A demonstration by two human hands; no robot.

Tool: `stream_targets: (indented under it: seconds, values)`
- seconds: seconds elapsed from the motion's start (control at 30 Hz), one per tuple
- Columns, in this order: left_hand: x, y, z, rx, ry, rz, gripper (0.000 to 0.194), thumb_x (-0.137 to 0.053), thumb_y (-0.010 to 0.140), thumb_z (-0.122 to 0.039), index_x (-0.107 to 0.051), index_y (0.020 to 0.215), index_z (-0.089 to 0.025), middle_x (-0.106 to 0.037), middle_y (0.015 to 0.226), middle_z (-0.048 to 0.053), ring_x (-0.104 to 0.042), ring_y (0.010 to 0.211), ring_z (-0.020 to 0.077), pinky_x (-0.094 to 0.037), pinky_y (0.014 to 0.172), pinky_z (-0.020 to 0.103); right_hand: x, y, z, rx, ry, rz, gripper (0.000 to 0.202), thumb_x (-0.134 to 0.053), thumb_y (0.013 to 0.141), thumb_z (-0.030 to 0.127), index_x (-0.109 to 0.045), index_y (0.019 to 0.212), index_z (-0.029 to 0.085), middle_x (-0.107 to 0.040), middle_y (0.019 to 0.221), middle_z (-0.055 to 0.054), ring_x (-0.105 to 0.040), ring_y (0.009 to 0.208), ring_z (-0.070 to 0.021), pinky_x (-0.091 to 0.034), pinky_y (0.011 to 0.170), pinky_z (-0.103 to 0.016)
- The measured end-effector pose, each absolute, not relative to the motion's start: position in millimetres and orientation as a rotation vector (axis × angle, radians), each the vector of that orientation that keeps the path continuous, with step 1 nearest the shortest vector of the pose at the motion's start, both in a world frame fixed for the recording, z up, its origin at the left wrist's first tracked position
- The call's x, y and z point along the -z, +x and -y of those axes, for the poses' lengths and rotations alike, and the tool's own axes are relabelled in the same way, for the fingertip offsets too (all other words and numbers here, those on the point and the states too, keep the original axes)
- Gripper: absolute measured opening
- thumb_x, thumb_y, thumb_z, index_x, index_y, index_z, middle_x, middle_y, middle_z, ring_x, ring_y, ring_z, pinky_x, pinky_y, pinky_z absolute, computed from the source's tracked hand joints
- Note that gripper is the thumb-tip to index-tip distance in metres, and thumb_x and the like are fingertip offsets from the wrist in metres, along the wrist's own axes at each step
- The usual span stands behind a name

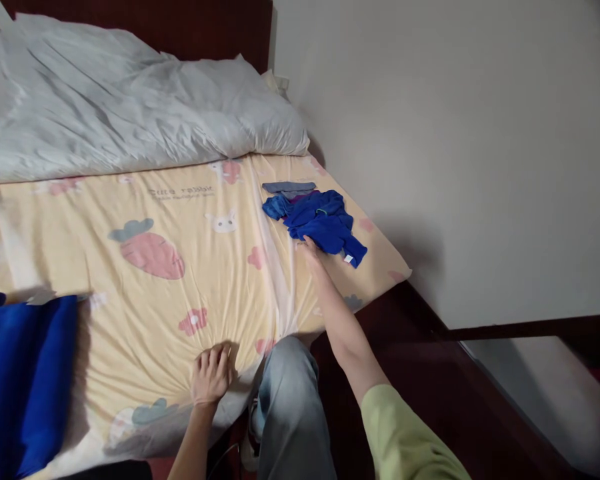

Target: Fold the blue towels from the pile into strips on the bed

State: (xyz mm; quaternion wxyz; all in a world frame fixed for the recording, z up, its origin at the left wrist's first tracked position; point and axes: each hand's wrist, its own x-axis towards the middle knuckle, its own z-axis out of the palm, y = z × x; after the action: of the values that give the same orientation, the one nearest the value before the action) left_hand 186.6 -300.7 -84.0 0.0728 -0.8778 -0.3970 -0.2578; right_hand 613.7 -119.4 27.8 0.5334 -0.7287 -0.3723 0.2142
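A crumpled blue garment [325,217] with a small white tag lies on the right side of the bed, and a grey folded cloth [289,188] is just behind it. My right hand [309,248] reaches to the garment's near edge, its fingers partly hidden there; whether they grip the cloth is unclear. Near the front edge of the bed, my left hand [213,375] presses down on the yellow patterned sheet [150,313], with its fingers curled and their tips out of sight. Another blue cloth [27,380], smooth and folded, lies at the far left.
A grey-white quilt [145,107] is bunched across the back of the bed against a dark headboard [205,27]. A pale wall [445,147] stands to the right. My knee [290,387] is against the bed's front edge.
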Motion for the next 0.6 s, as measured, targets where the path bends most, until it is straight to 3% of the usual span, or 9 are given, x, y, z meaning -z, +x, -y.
stream_targets:
  seconds: [0.13,0.3,0.43,0.5,0.6]
  values:
    - [78,188,302,0.797,-2.625,1.216,0.033,-0.053,0.097,-0.021,-0.073,0.122,-0.013,-0.073,0.111,0.015,-0.060,0.096,0.0282,-0.040,0.086,0.041,-43,578,164,-0.640,-1.691,0.854,0.060,-0.065,0.083,0.034,-0.063,0.140,0.016,-0.065,0.139,-0.016,-0.058,0.132,-0.0279,-0.045,0.116,-0.047]
    - [76,189,302,0.777,-2.630,1.196,0.032,-0.052,0.097,-0.020,-0.073,0.121,-0.014,-0.073,0.112,0.015,-0.059,0.095,0.0281,-0.040,0.088,0.041,-34,461,326,-0.798,-1.470,1.072,0.050,-0.066,0.094,0.040,-0.064,0.143,0.027,-0.063,0.148,-0.009,-0.059,0.138,-0.0249,-0.046,0.118,-0.043]
    - [78,190,302,0.752,-2.618,1.206,0.032,-0.052,0.097,-0.021,-0.073,0.120,-0.014,-0.074,0.113,0.014,-0.058,0.094,0.0281,-0.040,0.086,0.042,-25,390,408,-0.488,-1.558,0.892,0.029,-0.068,0.096,0.037,-0.075,0.120,0.024,-0.073,0.123,-0.012,-0.068,0.117,-0.0245,-0.056,0.104,-0.041]
    - [78,190,302,0.749,-2.614,1.219,0.033,-0.052,0.097,-0.022,-0.073,0.120,-0.014,-0.073,0.112,0.015,-0.058,0.093,0.0283,-0.040,0.084,0.042,-25,374,410,-0.368,-1.547,0.798,0.019,-0.074,0.091,0.038,-0.077,0.102,0.022,-0.074,0.108,-0.010,-0.070,0.106,-0.0235,-0.058,0.097,-0.040]
    - [78,189,302,0.748,-2.628,1.232,0.034,-0.052,0.097,-0.022,-0.073,0.121,-0.013,-0.073,0.112,0.015,-0.058,0.094,0.0281,-0.040,0.084,0.042,-25,373,392,-0.373,-1.516,0.708,0.022,-0.082,0.081,0.041,-0.074,0.086,0.021,-0.075,0.096,-0.008,-0.072,0.097,-0.0237,-0.060,0.090,-0.039]
